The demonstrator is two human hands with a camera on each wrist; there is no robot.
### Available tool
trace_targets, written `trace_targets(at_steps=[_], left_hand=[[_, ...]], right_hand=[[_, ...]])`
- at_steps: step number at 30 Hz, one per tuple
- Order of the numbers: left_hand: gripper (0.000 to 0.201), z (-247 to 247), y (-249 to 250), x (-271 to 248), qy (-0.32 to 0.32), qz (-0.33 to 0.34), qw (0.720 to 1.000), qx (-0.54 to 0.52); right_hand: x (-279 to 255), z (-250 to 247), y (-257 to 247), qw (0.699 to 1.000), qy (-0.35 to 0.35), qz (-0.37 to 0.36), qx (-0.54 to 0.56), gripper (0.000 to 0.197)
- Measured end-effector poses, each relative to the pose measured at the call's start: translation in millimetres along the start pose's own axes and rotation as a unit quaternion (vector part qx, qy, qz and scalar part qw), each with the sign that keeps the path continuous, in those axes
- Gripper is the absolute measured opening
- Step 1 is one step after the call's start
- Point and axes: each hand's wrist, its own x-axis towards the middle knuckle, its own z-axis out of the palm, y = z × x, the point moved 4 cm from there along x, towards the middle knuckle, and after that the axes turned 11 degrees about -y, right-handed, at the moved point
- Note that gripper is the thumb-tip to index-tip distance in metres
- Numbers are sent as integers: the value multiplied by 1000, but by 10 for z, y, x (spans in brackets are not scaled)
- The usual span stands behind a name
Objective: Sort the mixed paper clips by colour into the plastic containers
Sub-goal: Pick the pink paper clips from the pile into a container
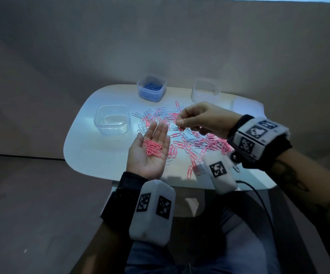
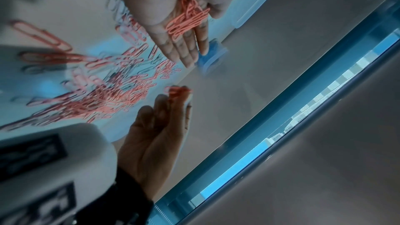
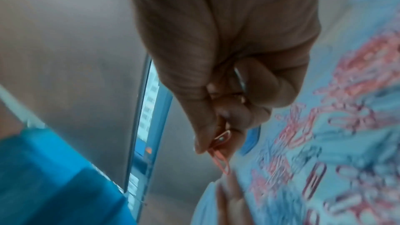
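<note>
My left hand [image 1: 156,139] lies palm up above the table with its fingers straight, and a small heap of pink paper clips [image 1: 152,148] rests in the palm. The left wrist view shows the same pink heap [image 2: 186,21]. Just to the right and higher, my right hand [image 1: 180,118] pinches a pink paper clip [image 3: 220,153] between thumb and fingertips. Under both hands a mixed pile of pink and white clips [image 1: 182,135] spreads over the white table [image 1: 93,155]. A container of blue clips [image 1: 152,88] stands at the back.
An empty clear container [image 1: 111,119] stands left of the pile. Another clear container [image 1: 205,90] sits at the back right, with a pale lid [image 1: 245,106] beside it. A brown wall rises close behind the table. A black cable [image 1: 259,196] hangs off the front right.
</note>
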Motion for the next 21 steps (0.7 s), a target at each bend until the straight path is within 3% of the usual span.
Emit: trace_targets(at_steps=[2,5,8,12,15,17,19,21], left_hand=[[47,60,-117,3,-4,-21,1000,2],[58,159,-267,5,-26,-34,999,-23],[61,195,-285,4,-53,-37,997,-50],[61,123,-142,4,-62,-30,996,-54],[61,77,-35,-6,-38,-16,998,-51],[58,75,-3,-12,-22,-12,999,-40],[52,87,-25,5,-6,-12,999,-31],[40,118,-95,23,10,-24,999,-24]], right_hand=[[-86,117,5,996,-29,-20,79,14],[-143,270,-50,997,-42,-33,52,8],[-202,165,-131,998,31,-60,16,10],[-308,-149,-6,980,171,-62,75,12],[-390,-333,274,966,253,20,-44,3],[-464,-513,476,927,297,109,-203,8],[-512,-671,640,882,283,203,-317,17],[-520,-714,714,873,221,252,-355,24]])
